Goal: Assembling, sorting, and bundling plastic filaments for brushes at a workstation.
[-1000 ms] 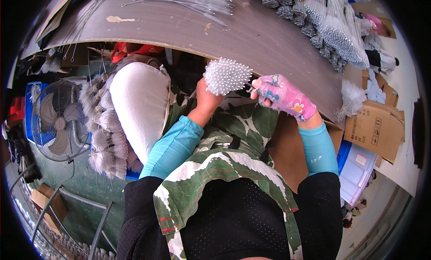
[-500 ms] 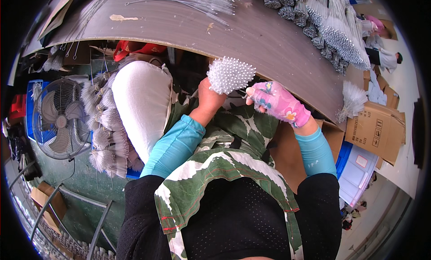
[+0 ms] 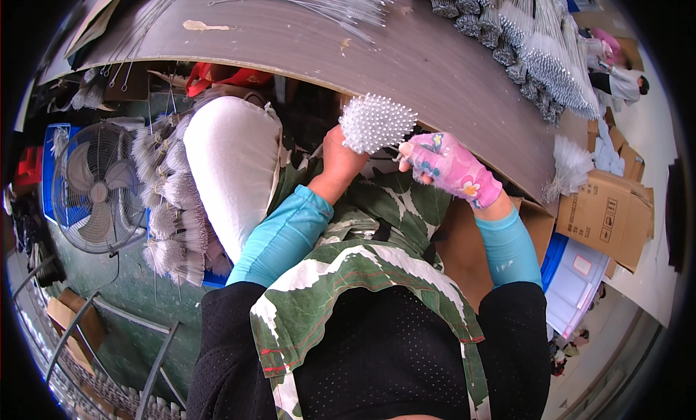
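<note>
White spiky ball (image 3: 375, 122) sits in the head view just below the near edge of the brown table (image 3: 435, 64), above the person's lap. The bare left hand (image 3: 342, 159) grasps it from beneath. The right hand (image 3: 449, 166), in a pink flowered glove, has fingers curled, touching the ball's right side.

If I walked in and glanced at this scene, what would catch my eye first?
Most likely the white, spiky plastic ball at the centre, held up by the bare left hand just in front of the grey table edge. Right beside it, the right hand in a bright pink flowered glove stands out. At the left stands a round electric fan, with bundles of white tufts beside it.
</note>
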The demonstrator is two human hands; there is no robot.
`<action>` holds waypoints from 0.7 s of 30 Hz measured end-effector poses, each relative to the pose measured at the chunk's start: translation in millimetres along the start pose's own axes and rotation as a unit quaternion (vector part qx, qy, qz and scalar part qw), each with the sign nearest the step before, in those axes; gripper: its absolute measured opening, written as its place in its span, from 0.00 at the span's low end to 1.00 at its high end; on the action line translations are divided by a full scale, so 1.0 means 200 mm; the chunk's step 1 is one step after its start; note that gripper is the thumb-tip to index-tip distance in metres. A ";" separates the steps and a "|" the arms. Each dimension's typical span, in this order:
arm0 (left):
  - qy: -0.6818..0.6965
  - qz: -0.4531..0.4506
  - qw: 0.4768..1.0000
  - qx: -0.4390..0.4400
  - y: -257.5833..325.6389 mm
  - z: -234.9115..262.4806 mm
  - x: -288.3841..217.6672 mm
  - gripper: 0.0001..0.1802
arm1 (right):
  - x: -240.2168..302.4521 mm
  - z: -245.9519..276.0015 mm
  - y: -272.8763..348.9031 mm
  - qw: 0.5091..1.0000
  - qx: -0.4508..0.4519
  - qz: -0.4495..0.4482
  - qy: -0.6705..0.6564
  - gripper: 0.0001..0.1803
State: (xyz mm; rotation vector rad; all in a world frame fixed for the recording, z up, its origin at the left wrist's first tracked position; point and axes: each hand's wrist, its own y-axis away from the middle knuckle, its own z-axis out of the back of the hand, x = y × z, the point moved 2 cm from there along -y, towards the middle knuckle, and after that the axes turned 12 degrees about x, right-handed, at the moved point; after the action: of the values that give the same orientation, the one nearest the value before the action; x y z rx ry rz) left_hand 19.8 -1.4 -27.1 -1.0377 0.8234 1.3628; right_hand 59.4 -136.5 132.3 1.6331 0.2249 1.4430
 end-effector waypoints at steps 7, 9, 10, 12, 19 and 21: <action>0.030 -0.006 1.000 0.006 -0.01 -0.01 0.02 0.13 | 0.03 0.01 0.11 0.999 0.019 0.010 -0.041 0.20; 0.033 -0.007 0.999 0.007 -0.01 -0.02 0.03 0.13 | 0.03 0.03 0.12 0.998 -0.025 0.034 -0.054 0.21; 0.043 -0.006 0.999 0.014 -0.01 -0.02 0.03 0.13 | 0.01 0.05 0.12 0.997 -0.023 0.039 -0.068 0.21; 0.052 -0.007 0.998 0.020 -0.01 -0.01 0.02 0.13 | -0.05 0.05 0.10 0.991 -0.064 0.096 -0.068 0.20; 0.071 -0.026 0.991 0.110 -0.04 0.04 -0.11 0.18 | -0.08 0.04 0.05 0.962 -0.165 0.217 0.003 0.35; 0.051 -0.054 0.989 0.125 -0.04 0.04 -0.12 0.19 | -0.05 0.01 0.05 0.967 -0.138 0.212 0.032 0.37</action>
State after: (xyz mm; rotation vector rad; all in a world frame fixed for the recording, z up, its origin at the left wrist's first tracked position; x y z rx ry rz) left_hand 24.9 -1.9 -0.8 -0.9468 0.9721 1.0902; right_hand 54.0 -150.8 132.4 1.4585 -0.2985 1.7585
